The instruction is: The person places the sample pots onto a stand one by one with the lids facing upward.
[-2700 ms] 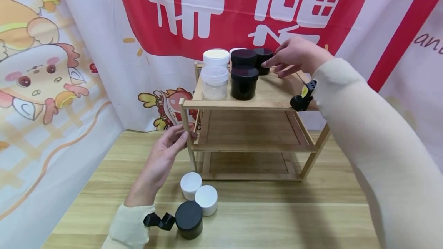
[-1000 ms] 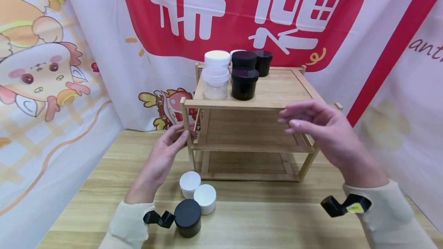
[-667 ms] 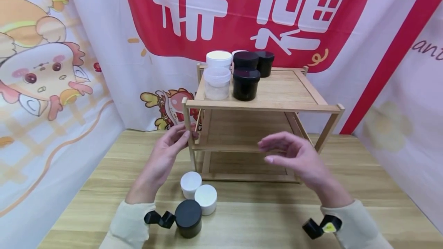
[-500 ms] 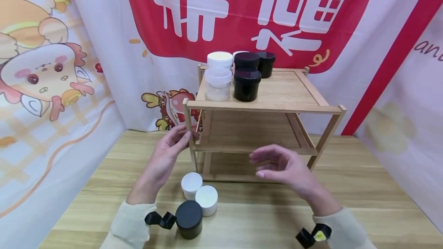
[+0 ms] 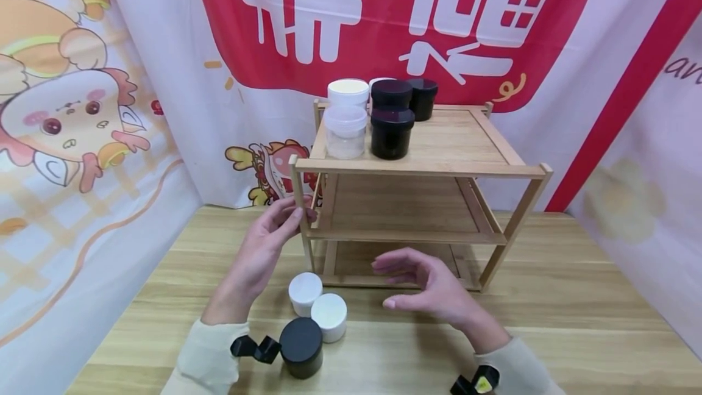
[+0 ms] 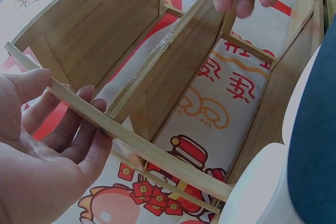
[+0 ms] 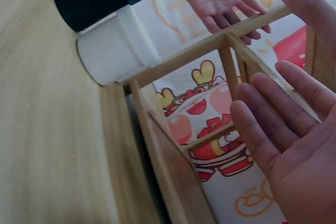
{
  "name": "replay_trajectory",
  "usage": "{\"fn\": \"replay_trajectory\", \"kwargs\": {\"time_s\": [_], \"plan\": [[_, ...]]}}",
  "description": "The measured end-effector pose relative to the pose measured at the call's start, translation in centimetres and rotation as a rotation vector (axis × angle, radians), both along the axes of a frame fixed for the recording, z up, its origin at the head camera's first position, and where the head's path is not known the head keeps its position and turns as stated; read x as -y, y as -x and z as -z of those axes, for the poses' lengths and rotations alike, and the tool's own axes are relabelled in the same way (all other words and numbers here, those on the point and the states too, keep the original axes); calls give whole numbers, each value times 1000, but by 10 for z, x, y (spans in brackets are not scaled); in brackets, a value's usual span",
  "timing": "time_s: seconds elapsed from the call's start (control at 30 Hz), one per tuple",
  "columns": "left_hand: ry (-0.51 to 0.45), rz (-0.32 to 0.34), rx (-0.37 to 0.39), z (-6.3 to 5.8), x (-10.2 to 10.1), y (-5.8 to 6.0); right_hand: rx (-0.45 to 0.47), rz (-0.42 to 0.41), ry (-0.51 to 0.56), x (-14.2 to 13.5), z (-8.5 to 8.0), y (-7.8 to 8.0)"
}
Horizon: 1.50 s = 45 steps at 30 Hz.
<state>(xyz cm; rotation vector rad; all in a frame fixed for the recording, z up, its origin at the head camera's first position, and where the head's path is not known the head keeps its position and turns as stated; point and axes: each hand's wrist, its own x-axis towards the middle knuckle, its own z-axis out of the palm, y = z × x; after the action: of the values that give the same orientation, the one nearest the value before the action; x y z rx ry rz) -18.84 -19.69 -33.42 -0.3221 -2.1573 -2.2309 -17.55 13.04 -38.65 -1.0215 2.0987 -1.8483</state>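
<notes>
My left hand [image 5: 258,252] holds the left front post of a three-tier wooden shelf rack [image 5: 422,168], thumb in front and fingers behind it; the left wrist view shows this hand [image 6: 47,150] around the post. In front of the rack, my right hand [image 5: 425,291] hovers with fingers loosely bent and nothing in them. To its left on the table stand a white jar [image 5: 329,319], a second white jar [image 5: 305,294] and a black jar [image 5: 301,349], close together. In the right wrist view, the right palm [image 7: 299,150] is bare.
On the rack's top tier, at the left, stand a clear jar [image 5: 345,137], a white-lidded jar [image 5: 348,91], a front black jar [image 5: 392,136] and several others behind. Printed cloth [image 5: 285,29] hangs behind the rack and along both sides of the wooden table [image 5: 576,297].
My right hand has left the rear black jar on the top tier, come down in front of the rack and moved left towards the white jars. My left hand stays on the post.
</notes>
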Motion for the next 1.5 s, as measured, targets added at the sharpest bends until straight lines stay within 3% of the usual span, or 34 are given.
{"fn": "replay_trajectory", "kwargs": {"time_s": [0.33, 0.57, 0.97, 1.5], "plan": [[4, 8, -7, 3, -2, 3, 40, -4, -66, 13, 21, -2], [-3, -10, -35, 0, -2, 3, 69, -15, -120, 19, 23, -1], [-5, -12, -33, 2, -2, 3, 105, -43, -124, 27, 32, -3], [-14, -17, -30, 3, -2, 3, 134, -37, -185, 57, 44, -13]]}}
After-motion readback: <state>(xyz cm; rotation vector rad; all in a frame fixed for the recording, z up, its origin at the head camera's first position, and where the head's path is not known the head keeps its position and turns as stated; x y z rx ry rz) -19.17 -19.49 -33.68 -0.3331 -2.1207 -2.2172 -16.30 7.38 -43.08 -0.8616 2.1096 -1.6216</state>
